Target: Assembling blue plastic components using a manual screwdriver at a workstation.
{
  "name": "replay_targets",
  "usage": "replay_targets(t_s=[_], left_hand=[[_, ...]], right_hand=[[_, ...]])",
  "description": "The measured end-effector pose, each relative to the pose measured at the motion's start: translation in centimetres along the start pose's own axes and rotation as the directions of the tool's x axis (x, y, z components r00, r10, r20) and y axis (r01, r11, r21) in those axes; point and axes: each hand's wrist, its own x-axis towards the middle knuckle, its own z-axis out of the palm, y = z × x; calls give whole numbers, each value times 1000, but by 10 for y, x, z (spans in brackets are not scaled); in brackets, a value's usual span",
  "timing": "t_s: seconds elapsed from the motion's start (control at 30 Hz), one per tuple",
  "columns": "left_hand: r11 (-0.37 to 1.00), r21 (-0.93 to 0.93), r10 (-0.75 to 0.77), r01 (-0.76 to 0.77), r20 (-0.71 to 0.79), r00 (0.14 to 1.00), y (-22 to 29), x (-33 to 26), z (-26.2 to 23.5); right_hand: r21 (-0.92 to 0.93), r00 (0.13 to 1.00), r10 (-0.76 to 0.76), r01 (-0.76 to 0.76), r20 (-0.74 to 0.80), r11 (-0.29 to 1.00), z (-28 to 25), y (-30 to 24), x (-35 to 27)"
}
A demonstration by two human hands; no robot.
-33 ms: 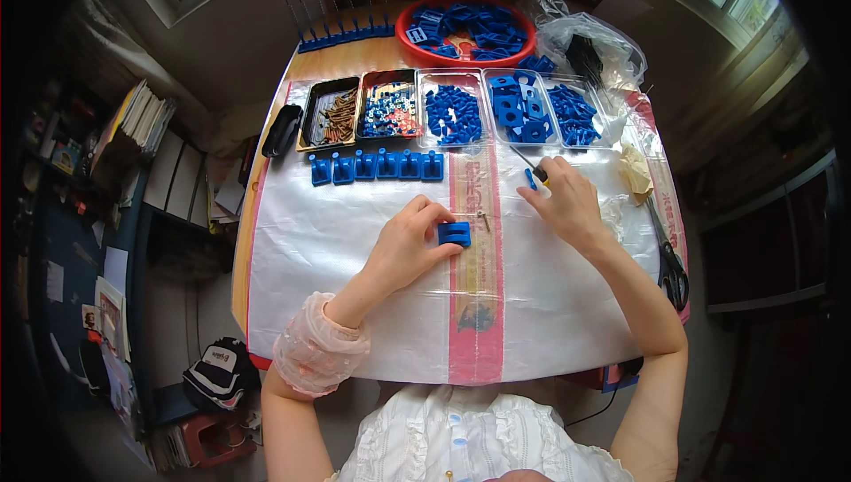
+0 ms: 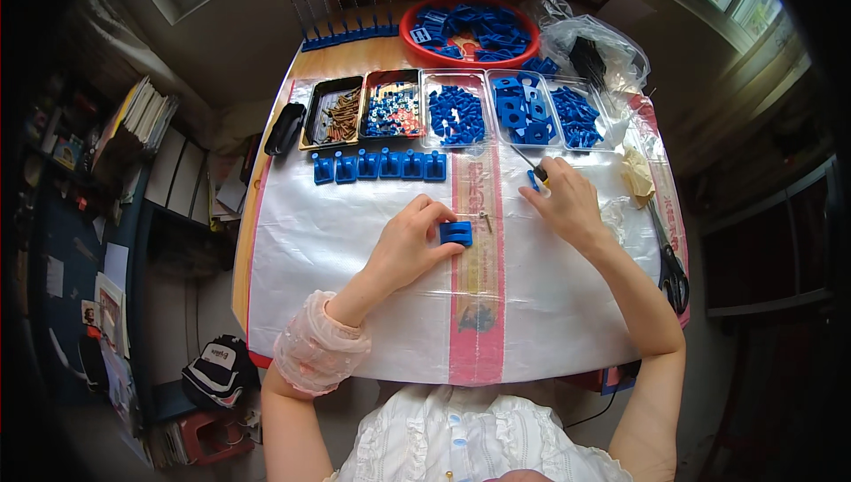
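White plastic sheet [image 2: 355, 243] covering the table, red strip [image 2: 476, 305] running down its middle. Lying along the far edge: trays [image 2: 456, 110] of screws and blue parts, red bowl [image 2: 468, 32] beyond. Standing just before the trays: row of blue blocks [image 2: 379, 166]. Scissors [image 2: 671, 271] resting at right. Nothing blocking either hand. Left hand [image 2: 409, 250] pinching blue block [image 2: 456, 233] on the strip, fingers curled. Right hand [image 2: 567, 203] gripping screwdriver [image 2: 532, 172], fingers closed.

I saw just 1 view. The head camera looked almost straight down from close above the table [image 2: 266, 216], facing the far window, its wide lens bending the edges.
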Motion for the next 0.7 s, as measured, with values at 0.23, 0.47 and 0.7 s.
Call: replay_targets(t_s=[0.23, 0.47, 0.7], left_hand=[[1000, -15, 14, -15, -30, 999, -9, 1, -1], [993, 22, 114, -112, -87, 990, -8, 3, 3], [905, -425, -9, 10, 4, 1000, -4, 3, 9]], right_hand=[[57, 997, -39, 36, 63, 998, 7, -8, 8], [425, 983, -62, -18, 173, 905, -24, -30, 5], [623, 972, -178, 45, 153, 781, -23, -47, -4]])
